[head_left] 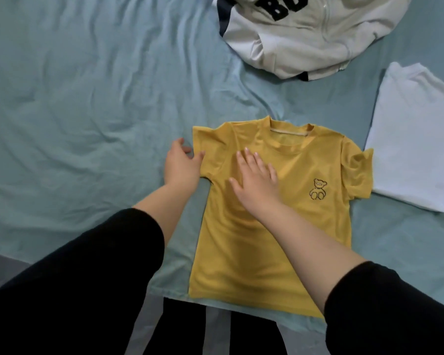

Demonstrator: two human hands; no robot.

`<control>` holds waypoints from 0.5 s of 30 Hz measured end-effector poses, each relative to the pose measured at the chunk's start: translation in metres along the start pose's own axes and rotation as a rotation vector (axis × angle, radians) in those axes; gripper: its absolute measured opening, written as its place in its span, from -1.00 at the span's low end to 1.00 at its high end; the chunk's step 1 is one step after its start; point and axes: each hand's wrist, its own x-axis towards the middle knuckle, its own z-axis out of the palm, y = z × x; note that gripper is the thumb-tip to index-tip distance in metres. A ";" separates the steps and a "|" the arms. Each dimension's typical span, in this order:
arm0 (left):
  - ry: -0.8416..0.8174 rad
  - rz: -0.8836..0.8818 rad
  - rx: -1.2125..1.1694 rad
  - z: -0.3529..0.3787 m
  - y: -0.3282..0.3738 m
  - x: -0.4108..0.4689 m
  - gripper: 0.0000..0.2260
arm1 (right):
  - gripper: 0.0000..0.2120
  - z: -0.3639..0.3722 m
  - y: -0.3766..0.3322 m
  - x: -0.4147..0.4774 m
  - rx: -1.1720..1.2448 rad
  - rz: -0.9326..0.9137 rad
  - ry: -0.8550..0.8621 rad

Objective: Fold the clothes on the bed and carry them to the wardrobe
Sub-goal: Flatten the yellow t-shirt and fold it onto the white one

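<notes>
Bedsheet (75,98), pale teal and wrinkled, carries three garments. A yellow T-shirt (267,239) lies spread flat and unfolded, front up, directly under the right hand (256,180). Its collar is just beyond the fingertips, and its hem reaches back under the forearm to the near edge of the bed. A small outlined bear print (317,189) sits to the right of that hand, near but not touching it.

The right hand rests palm down on the chest of the shirt, fingers straight and slightly spread, holding nothing. The left hand (181,165) is on the sheet just outside the shirt's near sleeve (205,144). Its fingers are loosely curved and apart, and the thumb (199,156) touches the sleeve's edge (no fabric looks pinched between thumb and fingers).

Well beyond the right hand lies a cream zip-up jacket (305,39) with large black letters, bunched and partly cut off by the frame. To the right of the right hand, past the shirt's other sleeve, a white garment (415,149) lies folded, its edge meeting that sleeve. Both forearms come out of black sleeves (87,278) pushed back from the wrists.
</notes>
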 end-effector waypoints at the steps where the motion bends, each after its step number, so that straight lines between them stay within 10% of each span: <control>1: 0.010 -0.003 -0.023 0.001 0.006 0.010 -0.44 | -0.40 0.001 -0.003 0.008 -0.013 -0.003 -0.006; 7: -0.017 0.100 0.139 0.004 0.016 0.044 -0.87 | -0.42 0.006 -0.007 0.043 -0.046 -0.026 0.032; 15: 0.001 0.094 0.145 -0.024 0.009 0.063 -0.87 | -0.37 0.018 -0.011 0.073 -0.118 0.017 0.007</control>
